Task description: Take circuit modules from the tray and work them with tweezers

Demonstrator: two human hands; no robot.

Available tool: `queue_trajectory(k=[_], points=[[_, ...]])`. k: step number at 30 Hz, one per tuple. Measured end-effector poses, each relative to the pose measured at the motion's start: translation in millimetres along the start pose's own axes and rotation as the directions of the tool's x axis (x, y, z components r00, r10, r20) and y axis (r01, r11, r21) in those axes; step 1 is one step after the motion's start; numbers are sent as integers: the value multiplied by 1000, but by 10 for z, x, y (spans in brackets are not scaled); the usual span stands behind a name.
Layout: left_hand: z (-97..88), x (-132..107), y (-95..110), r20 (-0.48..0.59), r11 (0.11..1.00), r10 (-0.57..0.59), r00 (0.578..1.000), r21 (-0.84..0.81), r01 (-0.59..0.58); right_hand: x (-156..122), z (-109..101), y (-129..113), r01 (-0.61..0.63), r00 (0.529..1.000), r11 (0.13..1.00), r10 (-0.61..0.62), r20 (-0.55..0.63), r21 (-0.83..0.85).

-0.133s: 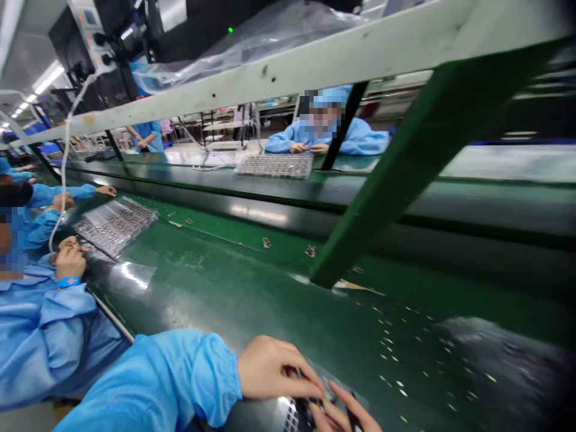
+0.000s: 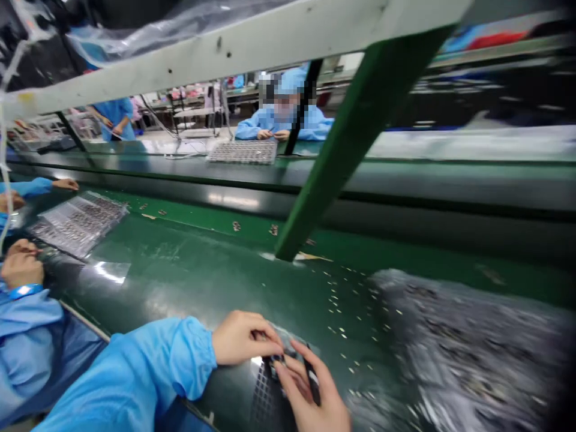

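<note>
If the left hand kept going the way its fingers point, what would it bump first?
The left hand would probably first meet the right hand, holding a dark tool; their fingertips nearly touch over the tray.

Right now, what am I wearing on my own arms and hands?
Your left arm wears a loose light blue sleeve ending in a gathered elastic cuff at the wrist. Your left hand and right hand are bare, no gloves. The right sleeve is out of view.
</note>
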State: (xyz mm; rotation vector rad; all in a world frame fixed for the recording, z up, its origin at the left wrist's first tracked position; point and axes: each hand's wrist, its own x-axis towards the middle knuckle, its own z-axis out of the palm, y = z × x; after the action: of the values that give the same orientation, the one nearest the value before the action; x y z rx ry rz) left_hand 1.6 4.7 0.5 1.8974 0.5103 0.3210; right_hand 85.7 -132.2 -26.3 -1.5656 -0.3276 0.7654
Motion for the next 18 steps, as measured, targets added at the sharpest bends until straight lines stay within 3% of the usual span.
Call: queue_trajectory(k=[6, 18], points=[[-44, 34, 16, 76, 994, -92, 993, -47, 95, -50, 74, -106, 33, 999, 998, -33, 9, 53], [-64, 29, 81, 89, 993, -120, 989, 11, 119, -40, 30, -51, 36, 999, 993, -40, 32, 110]])
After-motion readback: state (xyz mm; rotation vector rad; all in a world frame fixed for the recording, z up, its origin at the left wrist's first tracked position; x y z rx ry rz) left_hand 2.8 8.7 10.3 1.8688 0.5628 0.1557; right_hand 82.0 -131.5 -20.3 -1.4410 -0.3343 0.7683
